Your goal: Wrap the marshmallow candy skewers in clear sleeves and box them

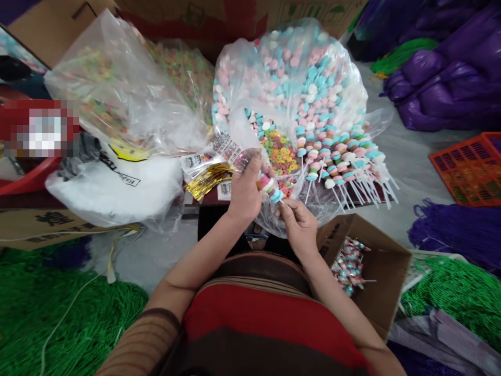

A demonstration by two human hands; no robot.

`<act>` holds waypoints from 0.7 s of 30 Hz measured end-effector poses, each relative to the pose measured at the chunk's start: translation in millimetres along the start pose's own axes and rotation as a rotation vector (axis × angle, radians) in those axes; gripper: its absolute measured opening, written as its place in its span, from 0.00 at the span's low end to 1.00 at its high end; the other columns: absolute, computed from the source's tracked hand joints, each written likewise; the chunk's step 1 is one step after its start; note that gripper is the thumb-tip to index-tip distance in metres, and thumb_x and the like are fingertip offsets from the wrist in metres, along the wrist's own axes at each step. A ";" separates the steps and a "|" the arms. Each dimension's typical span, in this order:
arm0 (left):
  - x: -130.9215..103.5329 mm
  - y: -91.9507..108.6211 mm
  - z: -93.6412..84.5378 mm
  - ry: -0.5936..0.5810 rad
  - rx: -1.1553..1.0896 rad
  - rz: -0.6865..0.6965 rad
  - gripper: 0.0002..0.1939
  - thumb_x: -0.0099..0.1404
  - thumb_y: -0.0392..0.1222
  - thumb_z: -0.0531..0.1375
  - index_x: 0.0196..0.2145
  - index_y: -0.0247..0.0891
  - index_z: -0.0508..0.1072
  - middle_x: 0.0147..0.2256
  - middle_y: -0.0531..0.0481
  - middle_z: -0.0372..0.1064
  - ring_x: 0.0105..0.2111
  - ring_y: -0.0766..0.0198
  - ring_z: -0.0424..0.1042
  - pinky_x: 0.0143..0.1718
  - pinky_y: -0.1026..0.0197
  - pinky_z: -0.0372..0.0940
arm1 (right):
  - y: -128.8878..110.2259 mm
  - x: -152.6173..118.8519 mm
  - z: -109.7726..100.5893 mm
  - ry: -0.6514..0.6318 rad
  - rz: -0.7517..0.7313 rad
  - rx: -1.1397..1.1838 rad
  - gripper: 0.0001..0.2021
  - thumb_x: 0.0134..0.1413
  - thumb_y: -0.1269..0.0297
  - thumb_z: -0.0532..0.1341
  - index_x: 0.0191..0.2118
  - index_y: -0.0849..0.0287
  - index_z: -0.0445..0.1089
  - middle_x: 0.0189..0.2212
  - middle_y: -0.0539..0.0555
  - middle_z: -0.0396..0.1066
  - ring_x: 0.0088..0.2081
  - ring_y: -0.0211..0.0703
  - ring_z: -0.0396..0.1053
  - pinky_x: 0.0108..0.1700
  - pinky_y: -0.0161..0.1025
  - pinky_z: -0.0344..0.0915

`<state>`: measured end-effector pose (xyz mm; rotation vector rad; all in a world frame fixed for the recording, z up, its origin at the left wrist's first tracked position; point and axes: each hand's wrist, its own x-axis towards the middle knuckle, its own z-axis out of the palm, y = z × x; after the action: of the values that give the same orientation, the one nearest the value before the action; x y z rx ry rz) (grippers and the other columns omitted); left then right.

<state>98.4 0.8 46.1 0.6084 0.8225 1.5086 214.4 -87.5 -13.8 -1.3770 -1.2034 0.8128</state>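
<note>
A candy skewer [271, 188] with pink, white, green and blue pieces sits between my two hands. My right hand [299, 224] is closed in a pinch on its white stick, just below the lowest blue piece. My left hand [247, 188] is closed at the skewer's upper end, on a small clear printed bag [239, 157]. How far the bag covers the candy cannot be made out. Beside my left hand lie gold twist ties [209, 180] and printed bags [199, 161]. Loose ring candies [278, 151] show just beyond my hands.
Finished skewers [344, 162] lie in a row at the right, sticks overhanging the edge. Behind stand large bags of pink-and-blue candy [285, 68] and ring candy [97, 78]. A cardboard box [385, 282] with wrapped skewers [349, 266] is at lower right, an orange crate [469, 169] beyond.
</note>
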 end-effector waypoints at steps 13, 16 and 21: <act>6.2 1.4 -3.4 -0.077 -0.106 -0.110 0.21 0.61 0.53 0.70 0.27 0.41 0.64 0.22 0.60 0.60 0.22 0.72 0.67 0.27 0.66 0.64 | -6.1 4.7 -4.6 -0.225 0.191 0.220 0.19 0.58 0.44 0.66 0.39 0.56 0.75 0.19 0.44 0.68 0.20 0.32 0.62 0.25 0.32 0.60; -5.2 -8.7 -4.8 -0.133 -0.082 -0.162 0.20 0.58 0.53 0.72 0.31 0.41 0.67 0.22 0.61 0.63 0.23 0.71 0.69 0.27 0.65 0.63 | -6.7 -0.3 -0.3 -0.162 0.200 0.217 0.19 0.61 0.44 0.63 0.36 0.56 0.75 0.15 0.42 0.63 0.18 0.31 0.57 0.23 0.32 0.56; -13.2 -7.4 -21.4 -0.272 -0.034 -0.257 0.30 0.46 0.55 0.77 0.43 0.43 0.72 0.33 0.53 0.76 0.38 0.61 0.78 0.36 0.62 0.69 | 3.7 -2.9 5.1 -0.152 0.257 0.335 0.20 0.59 0.42 0.64 0.38 0.56 0.75 0.14 0.41 0.61 0.16 0.31 0.55 0.21 0.32 0.53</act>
<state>87.7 -15.4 28.5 0.6402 0.6373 1.1740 209.6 -88.5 -18.8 -1.2213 -0.9595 1.2594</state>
